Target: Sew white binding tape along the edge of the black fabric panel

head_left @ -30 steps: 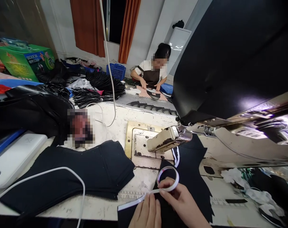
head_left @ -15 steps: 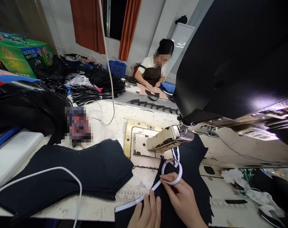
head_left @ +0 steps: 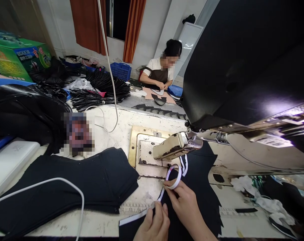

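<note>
In the head view, my right hand is closed round a roll of white tape, held upright on its edge. From the roll a white tape strip runs down along the curved left edge of a black fabric piece. My left hand lies lower down, its bent fingers together and pressed on the strip at the fabric edge. What lies under these fingertips is hidden. More white tape edges the fabric near the sewing machine's light metal arm.
Stacked black fabric pieces lie at left, crossed by a white cable. A white power bank sits beside them. The machine's dark head overhangs the right. Across the table a person handles pieces by a blue crate.
My right hand has tilted the tape roll and moved it slightly left, lower tape now angled more steeply. My left fingers have curled more at the fabric edge. The person opposite has shifted their hands.
</note>
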`<state>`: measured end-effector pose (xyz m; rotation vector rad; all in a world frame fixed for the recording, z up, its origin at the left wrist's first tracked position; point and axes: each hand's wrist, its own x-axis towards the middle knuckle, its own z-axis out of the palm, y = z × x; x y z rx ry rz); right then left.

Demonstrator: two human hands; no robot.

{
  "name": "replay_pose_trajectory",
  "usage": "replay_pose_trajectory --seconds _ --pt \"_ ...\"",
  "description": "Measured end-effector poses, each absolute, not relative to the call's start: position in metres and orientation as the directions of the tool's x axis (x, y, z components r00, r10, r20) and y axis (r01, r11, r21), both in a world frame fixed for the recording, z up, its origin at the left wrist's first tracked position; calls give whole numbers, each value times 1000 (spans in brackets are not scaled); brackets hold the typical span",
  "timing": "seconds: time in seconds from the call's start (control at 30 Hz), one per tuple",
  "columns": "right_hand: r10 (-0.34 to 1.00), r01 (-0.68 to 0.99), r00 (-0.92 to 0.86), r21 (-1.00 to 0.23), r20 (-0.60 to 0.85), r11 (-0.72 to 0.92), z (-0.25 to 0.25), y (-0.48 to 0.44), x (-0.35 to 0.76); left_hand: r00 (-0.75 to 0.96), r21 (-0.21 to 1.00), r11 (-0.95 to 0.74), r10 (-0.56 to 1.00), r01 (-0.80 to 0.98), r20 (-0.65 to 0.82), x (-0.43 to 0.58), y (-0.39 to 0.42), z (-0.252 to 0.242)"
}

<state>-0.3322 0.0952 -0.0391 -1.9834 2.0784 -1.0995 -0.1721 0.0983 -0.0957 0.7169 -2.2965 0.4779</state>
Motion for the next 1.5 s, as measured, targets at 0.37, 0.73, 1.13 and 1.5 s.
replay_pose_trajectory --seconds 0.37,0.73,1.13,1.5 --pt "-901 -861 -189 -506 390 -39 -45 95 -332 -696 -195 776 -386 -600 605 -173 94 -87" --pt "-932 -801 -238 -597 275 29 -32 103 -317 -579 -15 800 -421 -600 699 -151 94 -89" --pt "-924 -725 -260 -688 279 -4 -18 97 -348 -542 19 750 -496 -661 678 -169 96 -86" --pt "-927 -800 -210 -600 311 -20 -37 85 -347 -586 -8 774 -472 -633 659 -191 88 -78"
